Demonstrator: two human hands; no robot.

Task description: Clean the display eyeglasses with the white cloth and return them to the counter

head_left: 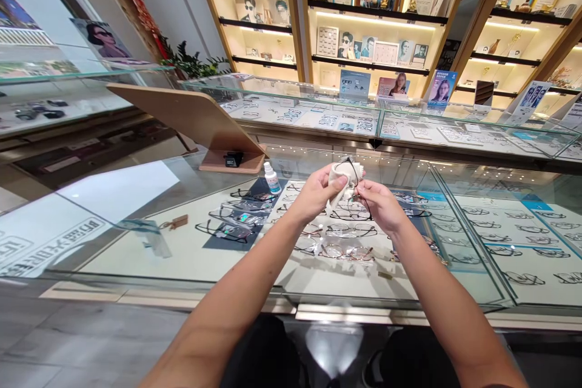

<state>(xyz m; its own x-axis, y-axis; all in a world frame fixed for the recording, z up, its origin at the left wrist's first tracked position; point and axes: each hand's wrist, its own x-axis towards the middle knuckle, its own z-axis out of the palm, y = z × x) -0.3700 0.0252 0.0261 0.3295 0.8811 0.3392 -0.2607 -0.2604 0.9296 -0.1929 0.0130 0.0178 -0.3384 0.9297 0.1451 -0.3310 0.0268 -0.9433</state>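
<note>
Above the glass display counter (177, 254), both my hands are raised around one pair of eyeglasses (356, 181) with a thin dark frame. A pale cream cleaning cloth (341, 179) is bunched in my left hand (317, 193), its thumb pressing the cloth against the glasses. My right hand (381, 203) pinches the frame from the other side, fingertips close to the cloth. Much of the glasses is hidden by cloth and fingers. To the left of my hands stands a small white bottle (271, 182), upright on the glass.
Several rows of eyeglasses (350, 230) show beneath the counter glass. A tilted wooden-backed stand (191, 115) is at the back left. A brown tag (177, 222) lies left. Behind are another glass showcase (313, 112) and lit wall shelves (377, 9).
</note>
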